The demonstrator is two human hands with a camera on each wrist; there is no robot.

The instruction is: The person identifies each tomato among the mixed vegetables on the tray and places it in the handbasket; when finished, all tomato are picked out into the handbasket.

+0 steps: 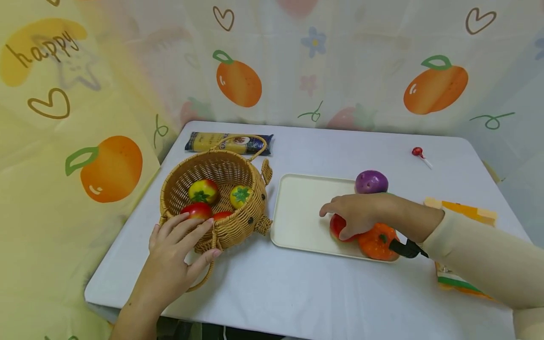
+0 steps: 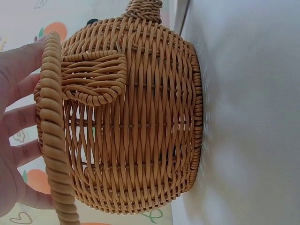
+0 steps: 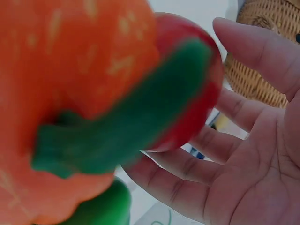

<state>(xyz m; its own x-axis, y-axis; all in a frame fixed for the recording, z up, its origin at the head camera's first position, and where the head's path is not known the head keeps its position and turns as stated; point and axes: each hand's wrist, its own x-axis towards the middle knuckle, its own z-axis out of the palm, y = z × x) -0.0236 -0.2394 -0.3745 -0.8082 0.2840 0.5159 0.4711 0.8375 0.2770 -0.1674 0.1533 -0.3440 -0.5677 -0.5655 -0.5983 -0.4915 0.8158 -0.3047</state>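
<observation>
My left hand (image 1: 178,250) rests its fairly straight fingers over the near rim of a wicker basket (image 1: 242,222), behind the handle in the left wrist view. Inside the basket lie a red-and-yellow fruit (image 1: 204,191), a yellow fruit (image 1: 240,196) and red fruit (image 1: 197,210) by the fingertips. My right hand (image 1: 354,215) reaches over a red round fruit (image 3: 187,112) on a cream tray (image 1: 301,208). Its fingers spread beside the fruit, thumb apart from it. An orange pumpkin (image 1: 378,242) adjoins the fruit; a green vegetable (image 3: 105,204) is partly hidden.
A purple round vegetable (image 1: 371,182) sits at the tray's far right. Behind the basket lies a blue-and-yellow packet (image 1: 229,143). A red lollipop (image 1: 418,151) is at the far right. An orange-and-yellow package (image 1: 467,212) lies partly under the right sleeve.
</observation>
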